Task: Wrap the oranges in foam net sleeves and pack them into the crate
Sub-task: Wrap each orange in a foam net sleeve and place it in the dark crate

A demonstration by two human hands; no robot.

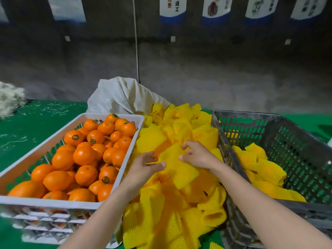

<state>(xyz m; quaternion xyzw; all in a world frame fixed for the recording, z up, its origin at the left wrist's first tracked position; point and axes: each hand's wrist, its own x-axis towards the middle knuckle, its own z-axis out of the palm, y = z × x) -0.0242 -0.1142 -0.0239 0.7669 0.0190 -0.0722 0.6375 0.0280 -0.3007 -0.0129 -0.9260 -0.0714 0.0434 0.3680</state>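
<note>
A flat yellow foam net sleeve (182,174) lies on top of a loose heap of the same yellow sleeves (179,205), held between both hands. The left hand (145,165) pinches its near left edge, thumb on top and fingers curled underneath. The right hand (196,155) grips the far right edge with bent fingers and the thumb pressed against the net. The heap fills the gap between two crates. On the left, touching the heap, a white slatted plastic crate (53,203) is piled with bare round oranges (84,155), several with small dark stickers. On the right, a dark grey perforated plastic crate (294,146) holds a few yellow netted bundles (265,169) along its near left side; whether each has fruit inside cannot be told. Behind the heap slumps a white woven sack (118,94). Everything rests on a green table cover (27,126), with a pale clump of shredded fibre (9,99) at its far left edge
</note>
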